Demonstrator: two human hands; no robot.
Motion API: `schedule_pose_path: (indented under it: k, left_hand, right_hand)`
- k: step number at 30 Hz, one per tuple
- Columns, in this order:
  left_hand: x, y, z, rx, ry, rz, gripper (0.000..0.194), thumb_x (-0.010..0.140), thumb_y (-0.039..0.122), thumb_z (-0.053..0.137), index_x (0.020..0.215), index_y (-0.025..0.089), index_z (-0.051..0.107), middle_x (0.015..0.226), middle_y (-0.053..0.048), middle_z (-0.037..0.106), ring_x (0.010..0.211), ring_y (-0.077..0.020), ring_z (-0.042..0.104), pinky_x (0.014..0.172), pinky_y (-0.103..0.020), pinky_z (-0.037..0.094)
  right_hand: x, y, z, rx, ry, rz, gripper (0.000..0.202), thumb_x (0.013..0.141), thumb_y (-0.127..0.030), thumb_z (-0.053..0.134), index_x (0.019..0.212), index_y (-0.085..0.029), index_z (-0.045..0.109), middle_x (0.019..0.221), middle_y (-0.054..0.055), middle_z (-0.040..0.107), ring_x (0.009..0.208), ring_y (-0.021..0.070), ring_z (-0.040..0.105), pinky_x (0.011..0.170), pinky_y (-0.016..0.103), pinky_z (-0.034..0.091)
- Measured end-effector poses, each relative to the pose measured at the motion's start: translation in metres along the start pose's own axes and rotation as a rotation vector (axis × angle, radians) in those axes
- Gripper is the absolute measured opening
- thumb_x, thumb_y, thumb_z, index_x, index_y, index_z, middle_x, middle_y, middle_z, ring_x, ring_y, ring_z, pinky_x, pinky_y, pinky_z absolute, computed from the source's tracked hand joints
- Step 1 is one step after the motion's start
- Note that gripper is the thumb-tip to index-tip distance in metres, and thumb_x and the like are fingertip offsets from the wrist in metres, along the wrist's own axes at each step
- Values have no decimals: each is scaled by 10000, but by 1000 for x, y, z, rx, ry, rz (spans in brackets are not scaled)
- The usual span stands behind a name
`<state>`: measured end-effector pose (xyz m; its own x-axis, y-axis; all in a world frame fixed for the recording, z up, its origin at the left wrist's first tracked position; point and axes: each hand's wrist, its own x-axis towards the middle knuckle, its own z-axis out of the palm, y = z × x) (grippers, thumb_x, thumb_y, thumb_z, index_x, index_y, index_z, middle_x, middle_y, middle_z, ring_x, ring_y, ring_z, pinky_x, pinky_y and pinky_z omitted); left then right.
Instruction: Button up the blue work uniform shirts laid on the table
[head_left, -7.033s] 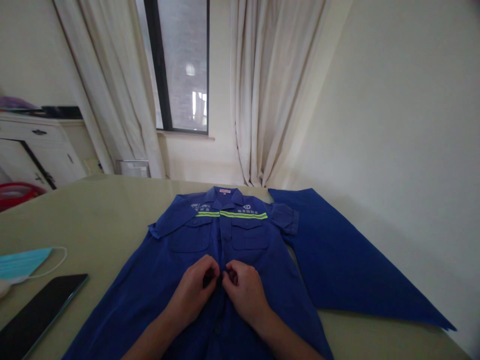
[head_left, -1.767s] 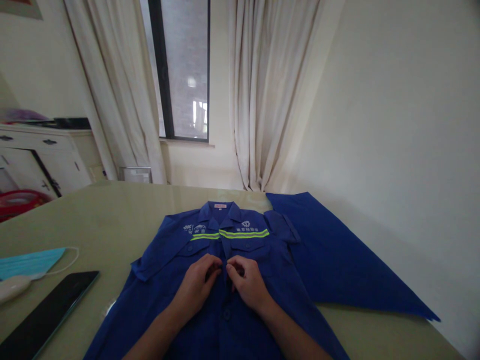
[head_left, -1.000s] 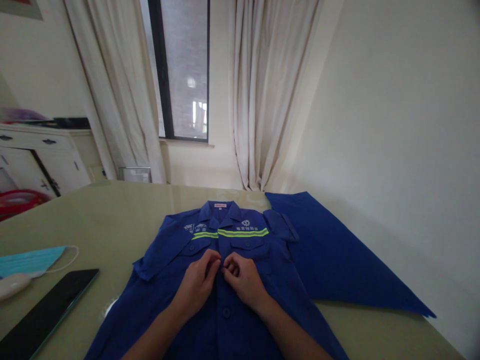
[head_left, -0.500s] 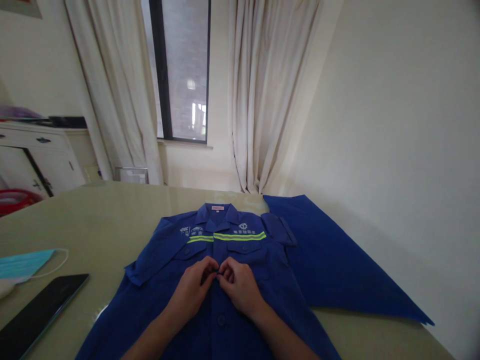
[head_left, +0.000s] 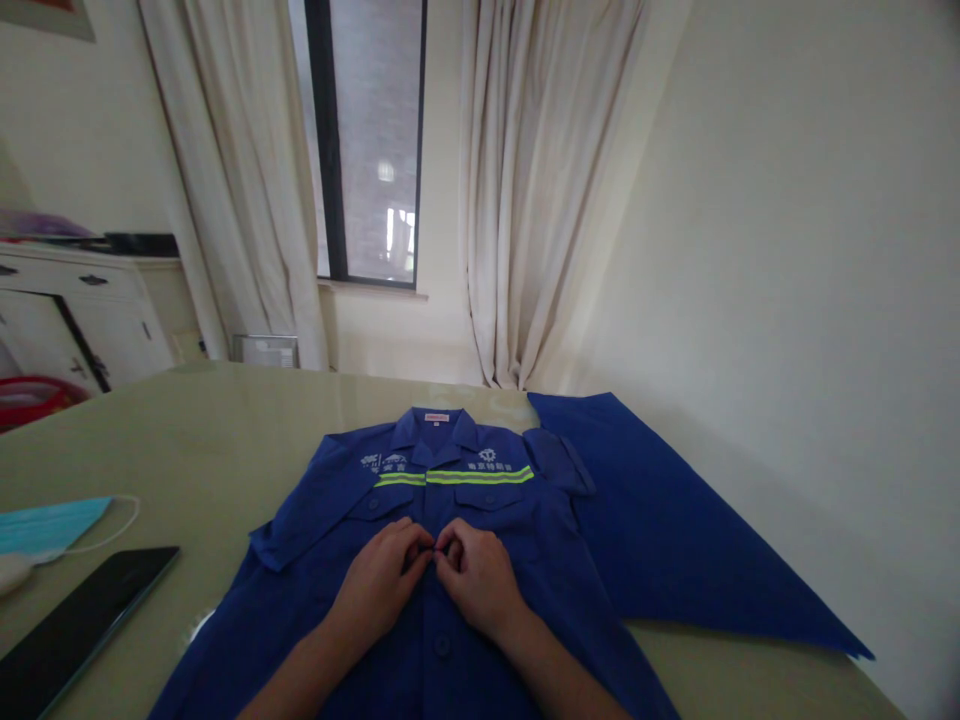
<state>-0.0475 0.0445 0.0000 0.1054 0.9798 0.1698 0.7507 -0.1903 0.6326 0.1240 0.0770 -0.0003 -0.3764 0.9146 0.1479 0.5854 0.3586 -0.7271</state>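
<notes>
A blue short-sleeved work shirt [head_left: 480, 590] lies front up on the table, collar away from me, with a yellow-green reflective stripe across the chest and white printing above it. My left hand [head_left: 386, 575] and my right hand [head_left: 480, 575] meet at the middle of its front, below the chest pockets. Both pinch the front placket with thumb and fingers, the tips almost touching. What lies right between the fingertips is small and mostly hidden. Lower on the placket, a dark button [head_left: 442, 646] shows between my forearms.
A folded blue cloth [head_left: 675, 530] lies right of the shirt, by the wall. On the left are a dark phone [head_left: 82, 620] and a light-blue face mask [head_left: 56, 528] on the pale green table [head_left: 225, 430]. Beyond the table stand a white cabinet [head_left: 82, 310] and curtains [head_left: 510, 200].
My fingers have shifted slightly at the same spot on the placket, still pinching. The shirt and the other things stay where they were; the view has moved a little.
</notes>
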Motion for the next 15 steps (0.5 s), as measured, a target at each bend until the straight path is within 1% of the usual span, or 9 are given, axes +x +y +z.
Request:
schedule_pose_path:
  k: [4, 7, 9, 11, 15]
  left_hand:
    - [-3, 2, 0, 21, 66, 107, 201, 923, 175, 487, 904, 253, 672, 919, -27, 648, 892, -207, 595, 810, -311, 443]
    - [-4, 4, 1, 32, 106, 152, 219, 972, 220, 451, 941, 264, 664, 968, -33, 665, 927, -215, 599, 867, -326, 448]
    - [-5, 6, 1, 18, 127, 144, 213, 988, 257, 447, 973, 279, 659, 977, -26, 674, 926, -211, 611, 864, -319, 451]
    - [-6, 8, 2, -1, 148, 116, 187, 984, 282, 461, 972, 286, 648, 950, -14, 677, 894, -202, 625, 822, -300, 454]
    - [-7, 9, 5, 22, 153, 16, 127, 966, 323, 494, 955, 272, 610, 854, 2, 664, 813, -197, 629, 736, -288, 436]
  right_hand:
    - [-1, -1, -1, -3, 8, -5, 48, 832, -263, 681, 873, -240, 676, 626, -54, 651, 570, 125, 582, 571, 234, 331]
    - [0, 1, -3, 64, 17, -23, 66, 896, -284, 625, 894, -231, 665, 639, -48, 642, 566, 122, 567, 561, 233, 329]
    - [0, 2, -4, 83, 9, -36, 99, 928, -299, 593, 897, -227, 653, 647, -43, 637, 572, 124, 566, 559, 232, 327]
    - [1, 3, -5, 66, 2, -43, 111, 943, -301, 573, 893, -227, 641, 667, -35, 644, 593, 129, 575, 567, 231, 326]
    - [2, 3, -6, 20, 0, -54, 120, 967, -308, 542, 922, -233, 623, 705, -27, 658, 628, 137, 589, 588, 233, 323]
